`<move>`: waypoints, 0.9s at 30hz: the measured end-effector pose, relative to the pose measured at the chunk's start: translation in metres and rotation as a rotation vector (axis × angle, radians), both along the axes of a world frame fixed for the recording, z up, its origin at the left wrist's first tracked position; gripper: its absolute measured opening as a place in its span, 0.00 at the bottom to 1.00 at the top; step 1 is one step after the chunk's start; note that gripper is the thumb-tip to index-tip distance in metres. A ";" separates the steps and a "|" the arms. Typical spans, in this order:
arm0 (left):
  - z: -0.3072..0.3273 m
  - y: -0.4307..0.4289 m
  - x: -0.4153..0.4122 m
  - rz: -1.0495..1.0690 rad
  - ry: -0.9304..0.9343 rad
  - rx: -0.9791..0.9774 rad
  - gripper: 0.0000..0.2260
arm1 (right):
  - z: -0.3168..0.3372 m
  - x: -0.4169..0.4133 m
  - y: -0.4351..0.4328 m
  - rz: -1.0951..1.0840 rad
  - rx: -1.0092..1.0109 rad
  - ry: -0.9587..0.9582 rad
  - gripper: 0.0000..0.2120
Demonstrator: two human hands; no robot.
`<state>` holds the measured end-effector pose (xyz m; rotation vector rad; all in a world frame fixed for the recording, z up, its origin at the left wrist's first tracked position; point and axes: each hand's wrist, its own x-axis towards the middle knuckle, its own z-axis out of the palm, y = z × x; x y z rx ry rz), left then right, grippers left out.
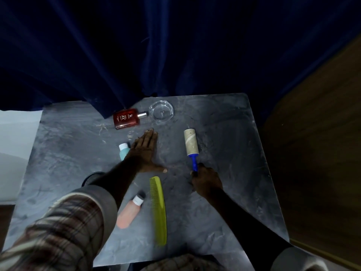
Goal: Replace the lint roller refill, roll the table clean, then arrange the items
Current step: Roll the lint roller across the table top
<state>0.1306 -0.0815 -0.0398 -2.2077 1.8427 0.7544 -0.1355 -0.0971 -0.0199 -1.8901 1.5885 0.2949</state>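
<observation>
The lint roller point(191, 144) lies on the grey table point(234, 153), its pale tan roll pointing away from me and its blue handle towards me. My right hand point(206, 181) is closed around the handle's near end. My left hand point(146, 151) rests flat and open on the table to the left of the roller, fingers pointing away. Scattered on the table are a red perfume bottle point(127, 118), a clear glass dish point(161, 112), a teal bottle point(123, 150) partly behind my left hand, a pink bottle point(130, 211) and a yellow-green comb point(159, 210).
A dark blue curtain point(156, 45) hangs behind the table's far edge and drapes onto it near the perfume bottle. A dark round object point(91, 178) shows beneath my left forearm. Wooden flooring point(322, 143) lies to the right of the table.
</observation>
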 end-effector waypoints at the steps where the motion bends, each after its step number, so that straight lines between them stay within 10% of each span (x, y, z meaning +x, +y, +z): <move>1: 0.000 0.000 0.000 0.000 -0.002 0.000 0.72 | 0.000 0.001 0.001 -0.007 -0.001 0.000 0.15; 27: 0.012 0.009 -0.013 0.014 0.008 -0.013 0.66 | 0.007 0.007 0.004 -0.100 -0.065 -0.012 0.27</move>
